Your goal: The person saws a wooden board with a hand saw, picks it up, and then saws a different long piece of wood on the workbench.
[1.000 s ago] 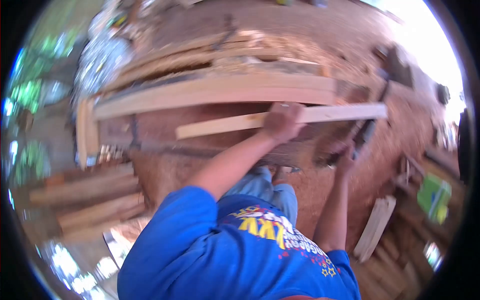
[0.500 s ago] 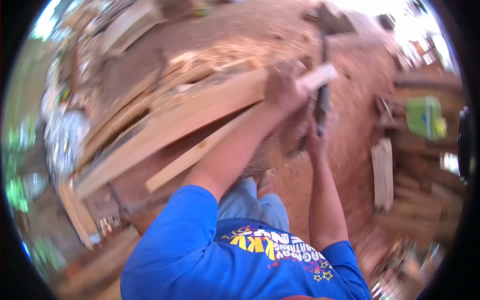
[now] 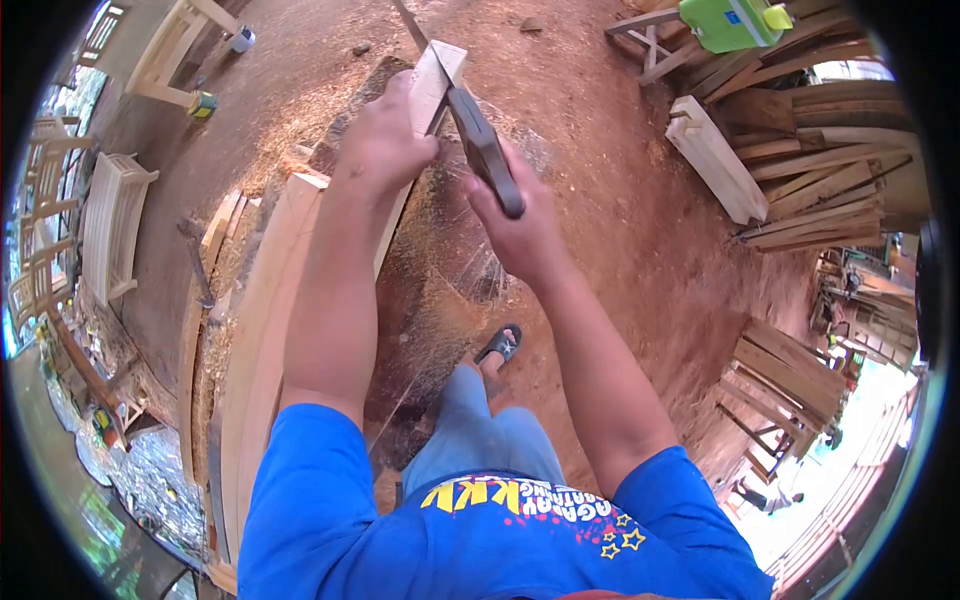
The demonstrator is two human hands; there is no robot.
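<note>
My right hand (image 3: 520, 215) is wrapped round the dark handle of a handsaw (image 3: 480, 145). The saw's blade points up and away, lying across the end of a pale wooden plank (image 3: 432, 85). Gripping that plank just below its end is my left hand (image 3: 385, 140), with the thumb on the side toward the saw. The plank runs back beneath my left forearm, beside a thick wooden beam (image 3: 270, 290).
Chips and sawdust cover the brown ground. A notched timber (image 3: 715, 160) lies at right near stacked boards (image 3: 830, 160) and a green container (image 3: 730, 25). Wooden furniture (image 3: 115, 225) stands at left. A person (image 3: 770, 497) is far off at lower right.
The view has turned and steadied, so beam and plank now point more straight ahead. Both hands appear farther left in view and still hold plank and saw; the blade now meets the plank's end.
</note>
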